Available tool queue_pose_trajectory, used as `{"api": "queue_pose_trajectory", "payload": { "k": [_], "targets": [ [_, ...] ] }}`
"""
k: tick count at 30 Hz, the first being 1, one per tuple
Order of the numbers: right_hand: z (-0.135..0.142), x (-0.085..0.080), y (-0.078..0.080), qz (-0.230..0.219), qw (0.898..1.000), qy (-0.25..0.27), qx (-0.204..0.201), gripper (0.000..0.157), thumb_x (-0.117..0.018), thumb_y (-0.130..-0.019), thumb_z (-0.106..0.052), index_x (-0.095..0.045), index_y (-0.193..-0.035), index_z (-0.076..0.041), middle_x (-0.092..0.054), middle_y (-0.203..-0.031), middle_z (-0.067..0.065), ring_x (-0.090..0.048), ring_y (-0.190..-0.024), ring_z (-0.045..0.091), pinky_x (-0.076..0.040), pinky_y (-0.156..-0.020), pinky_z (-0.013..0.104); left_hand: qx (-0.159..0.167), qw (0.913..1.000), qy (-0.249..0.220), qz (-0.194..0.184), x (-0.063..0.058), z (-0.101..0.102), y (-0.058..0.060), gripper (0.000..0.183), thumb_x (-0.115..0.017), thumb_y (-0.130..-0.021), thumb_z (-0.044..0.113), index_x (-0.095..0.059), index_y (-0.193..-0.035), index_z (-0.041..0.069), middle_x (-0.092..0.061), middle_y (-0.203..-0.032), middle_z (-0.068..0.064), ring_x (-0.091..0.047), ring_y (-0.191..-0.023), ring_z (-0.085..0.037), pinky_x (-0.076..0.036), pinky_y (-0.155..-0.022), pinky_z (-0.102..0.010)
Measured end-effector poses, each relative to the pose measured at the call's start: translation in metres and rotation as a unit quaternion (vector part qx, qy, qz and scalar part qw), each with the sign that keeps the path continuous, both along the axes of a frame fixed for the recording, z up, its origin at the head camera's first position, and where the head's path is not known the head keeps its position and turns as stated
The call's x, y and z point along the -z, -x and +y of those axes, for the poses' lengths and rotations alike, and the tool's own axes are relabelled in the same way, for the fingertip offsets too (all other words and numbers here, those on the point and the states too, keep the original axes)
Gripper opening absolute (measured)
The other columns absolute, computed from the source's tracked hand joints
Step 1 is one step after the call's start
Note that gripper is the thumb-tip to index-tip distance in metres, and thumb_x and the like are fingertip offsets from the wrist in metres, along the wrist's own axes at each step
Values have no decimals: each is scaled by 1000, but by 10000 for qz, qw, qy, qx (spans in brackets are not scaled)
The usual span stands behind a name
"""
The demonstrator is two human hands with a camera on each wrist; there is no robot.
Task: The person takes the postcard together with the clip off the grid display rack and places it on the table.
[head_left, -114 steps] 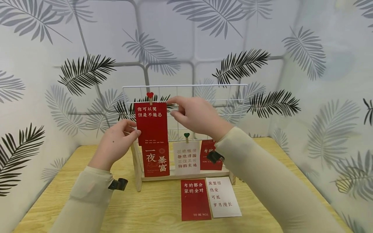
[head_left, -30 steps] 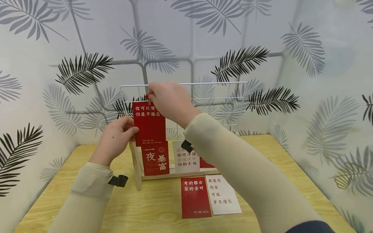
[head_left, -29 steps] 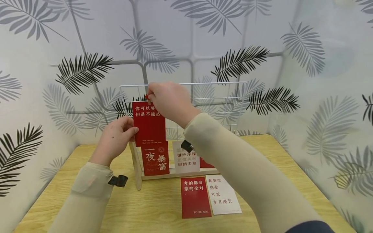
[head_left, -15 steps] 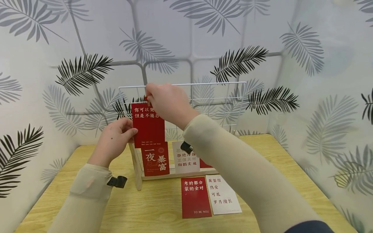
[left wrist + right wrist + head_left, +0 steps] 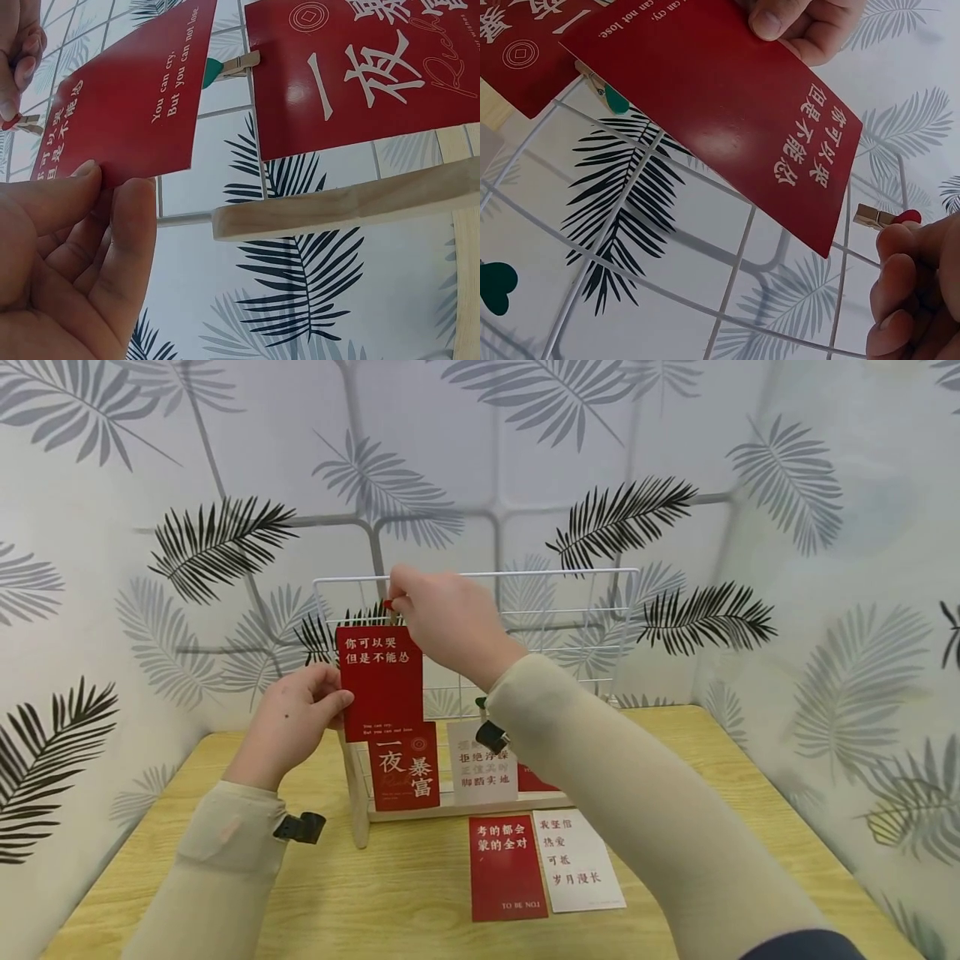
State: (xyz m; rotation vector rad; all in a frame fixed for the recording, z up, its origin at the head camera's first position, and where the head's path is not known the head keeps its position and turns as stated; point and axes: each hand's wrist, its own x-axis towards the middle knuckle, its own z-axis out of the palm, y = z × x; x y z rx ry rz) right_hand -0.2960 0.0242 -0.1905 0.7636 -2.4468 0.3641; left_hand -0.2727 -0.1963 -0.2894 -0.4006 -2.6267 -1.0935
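Note:
My left hand pinches the left edge of a red card with white lettering, in front of a white wire grid rack. In the left wrist view the thumb lies on the card's face, with fingers behind it. My right hand pinches a small wooden clothespin with a red heart, above the card's top edge. The right wrist view shows a gap between clothespin and card. Below hangs another red card, its top overlapped by the held one; a clothespin with a green heart grips it.
Lower on the rack hang a white card under a green-heart clothespin and a red card, partly hidden by my right sleeve. A red card and a white card lie on the wooden table before the rack's wooden base.
My right hand has come over to the red-heart clothespin and gripped it. The clothespin has now come off the card's top edge, and the card has shifted slightly left and down.

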Motion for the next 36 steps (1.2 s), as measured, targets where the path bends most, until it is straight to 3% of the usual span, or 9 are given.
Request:
{"api": "queue_pose_trajectory", "payload": {
  "k": [8,20,29,36],
  "targets": [
    [5,-1,-4,-12,9999,130,-13,9,-55,-106,-26,-63,-108,-21,-74,-101,-10,-52,-58,12,-43,-52,27,21,10000,71,-3,-2,2,-1,7,-62,-102,13,-62,-105,7,-67,-95,-11,-69,-80,-23,-57,-76,-41],
    [19,-1,-7,-95,9997,216,-84,8,-57,-105,-24,-63,-110,-21,-69,-86,-7,-55,-60,13,-45,-56,27,90,9997,223,34,-6,7,-6,6,-63,-102,14,-61,-103,8,-66,-94,-9,-67,-79,-22,-56,-77,-40],
    [30,1,-7,-22,9997,210,-116,9,-57,-105,-24,-64,-110,-20,-71,-89,-9,-56,-60,11,-44,-57,27,121,9995,291,21,-4,7,-10,8,-64,-101,16,-60,-99,10,-67,-93,-7,-67,-79,-20,-55,-76,-40],
    [37,4,-10,-240,9995,187,6,10,-57,-104,-25,-64,-111,-21,-70,-91,-11,-56,-64,11,-45,-58,28,123,9994,322,67,-3,8,-12,7,-64,-101,16,-59,-98,12,-67,-90,-6,-66,-77,-21,-54,-73,-39]
  ]
}}
